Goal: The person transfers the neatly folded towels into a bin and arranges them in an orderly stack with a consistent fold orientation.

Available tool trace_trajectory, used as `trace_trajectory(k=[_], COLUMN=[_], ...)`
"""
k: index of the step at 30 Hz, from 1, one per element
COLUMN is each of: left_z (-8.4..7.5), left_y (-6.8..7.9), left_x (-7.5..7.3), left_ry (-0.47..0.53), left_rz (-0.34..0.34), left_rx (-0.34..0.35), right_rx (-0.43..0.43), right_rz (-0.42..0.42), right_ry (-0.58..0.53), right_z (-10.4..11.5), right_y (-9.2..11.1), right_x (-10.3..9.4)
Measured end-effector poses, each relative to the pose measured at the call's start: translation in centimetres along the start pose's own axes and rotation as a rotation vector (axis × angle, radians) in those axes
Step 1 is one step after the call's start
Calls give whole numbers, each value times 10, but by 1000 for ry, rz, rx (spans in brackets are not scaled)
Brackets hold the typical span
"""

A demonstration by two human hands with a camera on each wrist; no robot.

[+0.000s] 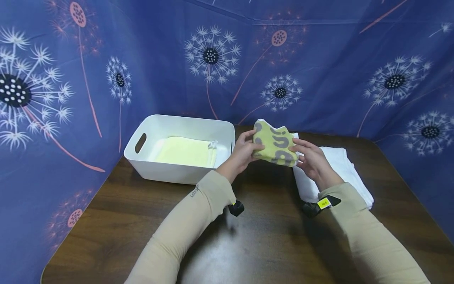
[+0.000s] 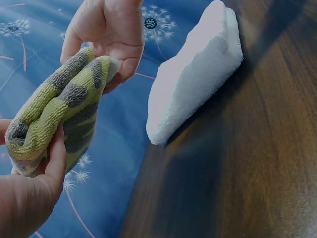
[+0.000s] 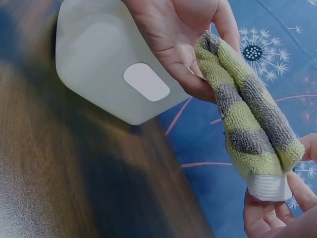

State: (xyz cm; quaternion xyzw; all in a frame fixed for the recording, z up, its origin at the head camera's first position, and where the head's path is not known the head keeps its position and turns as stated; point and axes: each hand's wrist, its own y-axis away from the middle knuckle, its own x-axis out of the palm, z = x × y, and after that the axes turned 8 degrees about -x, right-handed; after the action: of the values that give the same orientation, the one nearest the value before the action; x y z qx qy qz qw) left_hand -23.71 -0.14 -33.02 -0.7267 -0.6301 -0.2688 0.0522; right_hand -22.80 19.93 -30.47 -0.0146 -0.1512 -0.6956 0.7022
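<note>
A folded yellow-green towel (image 1: 274,144) with grey markings and a white edge is held up above the back of the table. At its left end, my left hand (image 1: 243,150) pinches it between thumb and fingers. The opposite end is gripped by my right hand (image 1: 312,161). Both wrist views show the towel (image 2: 59,104) doubled into thick layers, and the right wrist view shows its white edge (image 3: 269,187) by the right fingers. Behind and below the right hand lies a folded white towel (image 1: 340,165).
Left of the hands stands a white plastic bin (image 1: 170,173) with oval handle holes. Inside it lies a folded pale yellow towel (image 1: 184,152) with a small tag. A blue dandelion-print cloth (image 1: 159,59) hangs behind the dark wooden table (image 1: 262,240).
</note>
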Motion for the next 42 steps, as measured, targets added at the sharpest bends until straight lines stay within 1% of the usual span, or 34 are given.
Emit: trace_trajectory(k=[5, 11, 16, 21, 35, 42], left_z=[-7, -14, -19, -24, -35, -42], left_y=[1, 2, 4, 5, 8, 10], left_x=[0, -1, -3, -4, -9, -15], left_ry=[-11, -24, -28, -41, -42, -26], left_rz=[10, 17, 30, 35, 29, 51], left_rx=[-2, -8, -14, -19, -22, -9], right_rx=[-13, -2, -25, -25, -32, -31], right_rz=[8, 10, 24, 23, 17, 38], right_ry=[-22, -46, -54, -85, -53, -55], right_z=[4, 5, 7, 9, 13, 17], right_y=[0, 1, 0, 1, 3, 3], right_x=[3, 6, 9, 12, 24, 31])
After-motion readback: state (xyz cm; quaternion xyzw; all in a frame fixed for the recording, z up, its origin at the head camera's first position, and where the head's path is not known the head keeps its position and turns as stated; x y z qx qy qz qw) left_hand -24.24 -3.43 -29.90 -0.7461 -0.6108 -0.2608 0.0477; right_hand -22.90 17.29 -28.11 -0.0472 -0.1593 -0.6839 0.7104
